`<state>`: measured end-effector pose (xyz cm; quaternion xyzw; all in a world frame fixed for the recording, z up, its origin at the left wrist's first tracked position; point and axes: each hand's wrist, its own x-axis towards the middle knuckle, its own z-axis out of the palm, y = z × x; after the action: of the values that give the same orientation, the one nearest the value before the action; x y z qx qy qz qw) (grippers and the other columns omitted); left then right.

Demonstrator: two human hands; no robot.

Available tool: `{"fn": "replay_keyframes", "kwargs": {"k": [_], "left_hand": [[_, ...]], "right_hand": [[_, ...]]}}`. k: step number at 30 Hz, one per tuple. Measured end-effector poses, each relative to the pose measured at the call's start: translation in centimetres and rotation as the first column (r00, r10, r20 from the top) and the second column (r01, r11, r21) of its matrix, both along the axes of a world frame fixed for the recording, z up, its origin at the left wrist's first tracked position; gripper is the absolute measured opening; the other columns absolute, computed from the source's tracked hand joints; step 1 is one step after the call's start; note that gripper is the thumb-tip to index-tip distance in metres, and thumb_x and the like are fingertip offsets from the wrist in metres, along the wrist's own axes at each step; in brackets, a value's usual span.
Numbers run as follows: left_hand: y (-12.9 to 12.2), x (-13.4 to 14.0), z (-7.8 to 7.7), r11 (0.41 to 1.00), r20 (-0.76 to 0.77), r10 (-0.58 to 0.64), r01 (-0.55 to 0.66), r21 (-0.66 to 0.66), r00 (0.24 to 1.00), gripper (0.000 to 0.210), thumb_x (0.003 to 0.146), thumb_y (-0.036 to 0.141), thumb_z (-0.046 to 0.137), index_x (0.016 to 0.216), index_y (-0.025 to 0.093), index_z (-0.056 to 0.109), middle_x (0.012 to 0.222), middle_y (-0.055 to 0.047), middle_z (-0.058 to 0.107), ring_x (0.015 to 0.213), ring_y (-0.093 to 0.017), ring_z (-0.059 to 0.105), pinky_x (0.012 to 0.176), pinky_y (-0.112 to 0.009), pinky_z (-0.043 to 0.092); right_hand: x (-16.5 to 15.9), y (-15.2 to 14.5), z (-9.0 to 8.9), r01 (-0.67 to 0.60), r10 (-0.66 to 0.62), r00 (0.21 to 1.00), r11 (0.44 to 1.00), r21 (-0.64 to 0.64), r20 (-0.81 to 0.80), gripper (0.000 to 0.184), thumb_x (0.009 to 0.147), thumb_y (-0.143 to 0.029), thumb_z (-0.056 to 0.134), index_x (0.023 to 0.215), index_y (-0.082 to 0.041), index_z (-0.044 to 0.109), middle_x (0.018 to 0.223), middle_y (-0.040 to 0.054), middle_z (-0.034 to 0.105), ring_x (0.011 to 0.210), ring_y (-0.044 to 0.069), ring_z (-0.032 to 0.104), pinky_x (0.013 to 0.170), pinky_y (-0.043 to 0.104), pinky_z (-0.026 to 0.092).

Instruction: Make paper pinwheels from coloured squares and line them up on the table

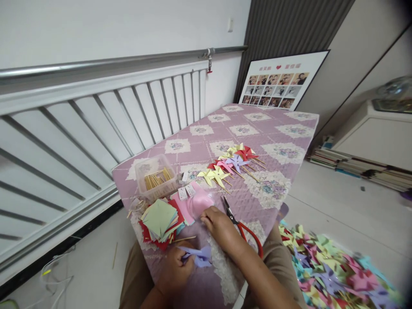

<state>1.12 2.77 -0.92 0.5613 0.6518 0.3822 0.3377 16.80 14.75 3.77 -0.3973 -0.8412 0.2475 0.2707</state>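
My left hand is closed on a purple paper pinwheel over the near edge of the table. A thin wooden stick shows just above that hand. My right hand has its fingers pinched together beside a shiny pink packet; what is between the fingertips, if anything, is hidden. Left of the packet lies a stack of coloured paper squares, light green on top. Scissors with red handles rest to the right of my right hand.
A clear plastic box holds wooden sticks. Small white boxes lie near it. Finished pinwheels are laid out farther back. A large pile of pinwheels sits on the floor at right. A white radiator borders the table's left.
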Motion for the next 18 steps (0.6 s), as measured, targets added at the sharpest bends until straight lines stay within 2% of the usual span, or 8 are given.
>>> {"fn": "replay_keyframes", "kwargs": {"k": [8,10,14,18], "left_hand": [[-0.1,0.1,-0.2,0.997,0.011,0.003,-0.004,0.077,1.000,0.016,0.072,0.011,0.053,0.073,0.017,0.068,0.077,-0.006,0.069,0.075,-0.019,0.063,0.072,-0.030,0.050],[-0.2,-0.1,-0.5,0.993,0.030,-0.014,0.010,0.118,0.999,0.018,0.072,0.009,0.053,0.077,0.017,0.068,0.081,-0.006,0.070,0.080,-0.019,0.063,0.077,-0.031,0.051],[-0.2,-0.3,-1.1,0.966,0.044,-0.055,0.042,0.253,0.998,0.024,0.070,0.004,0.052,0.083,0.017,0.068,0.110,-0.009,0.067,0.098,-0.019,0.062,0.090,-0.034,0.049],[-0.2,-0.2,-1.2,0.954,0.013,-0.036,0.031,0.297,0.999,0.020,0.070,0.003,0.053,0.073,0.017,0.066,0.140,-0.011,0.047,0.112,-0.020,0.057,0.097,-0.036,0.047]], "right_hand": [[-0.2,-0.1,0.5,0.049,-0.052,0.991,0.998,-0.027,-0.123,0.015,0.084,-0.015,0.051,0.070,-0.019,0.054,0.071,0.0018,0.057,0.069,0.018,0.053,0.066,0.028,0.041],[-0.3,-0.3,0.6,0.068,-0.070,0.990,0.997,-0.024,-0.126,0.015,0.084,-0.016,0.050,0.070,-0.019,0.054,0.072,0.0018,0.057,0.069,0.018,0.053,0.065,0.028,0.040],[-0.4,-1.0,1.0,0.069,-0.070,0.992,0.997,-0.018,-0.109,0.014,0.086,-0.018,0.049,0.074,-0.019,0.055,0.075,0.0016,0.058,0.071,0.017,0.054,0.067,0.028,0.041],[-0.6,-2.1,1.9,0.045,-0.047,0.994,0.999,-0.021,-0.098,0.014,0.086,-0.019,0.048,0.075,-0.019,0.056,0.074,0.0011,0.059,0.071,0.016,0.054,0.066,0.027,0.042]]}}
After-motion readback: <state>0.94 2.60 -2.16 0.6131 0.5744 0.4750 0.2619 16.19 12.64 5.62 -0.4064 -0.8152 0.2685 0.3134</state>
